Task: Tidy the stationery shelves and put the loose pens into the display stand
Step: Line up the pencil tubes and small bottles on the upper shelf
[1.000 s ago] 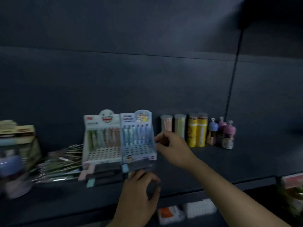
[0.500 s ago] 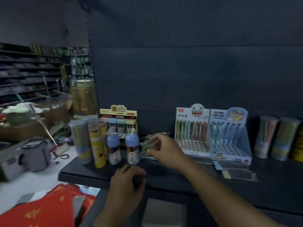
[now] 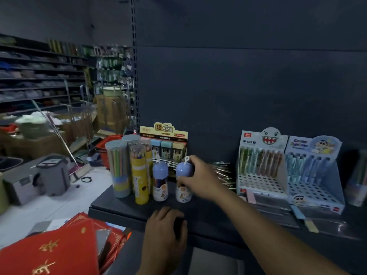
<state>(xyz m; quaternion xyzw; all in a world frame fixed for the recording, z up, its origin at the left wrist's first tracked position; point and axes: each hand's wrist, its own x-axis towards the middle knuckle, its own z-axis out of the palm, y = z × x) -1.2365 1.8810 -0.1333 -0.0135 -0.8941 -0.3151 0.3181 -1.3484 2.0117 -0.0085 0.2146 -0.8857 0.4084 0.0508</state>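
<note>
My right hand (image 3: 200, 178) grips a small blue-capped bottle (image 3: 183, 175) that stands on the dark shelf (image 3: 208, 213), next to a second blue-capped bottle (image 3: 160, 179). My left hand (image 3: 165, 231) rests curled on the shelf's front edge and holds nothing I can see. A heap of loose pens (image 3: 222, 173) lies behind my right hand. Right of it stand two display stands with hole grids: a white one (image 3: 261, 165) with a toothy face and a pale blue one (image 3: 313, 171), each with a row of pens at the back.
Tall tubes of pencils (image 3: 119, 167), a yellow tube (image 3: 141, 175) and a yellow lead-refill box (image 3: 164, 141) fill the shelf's left end. Clear packets (image 3: 325, 221) lie before the stands. Red envelopes (image 3: 53, 251) lie lower left. A mop bucket (image 3: 51, 175) stands on the floor.
My view has swung left along the shelf. My right hand left the blue stand, passed the loose pens and now grips the blue-capped bottle. My left hand stayed on the shelf's edge.
</note>
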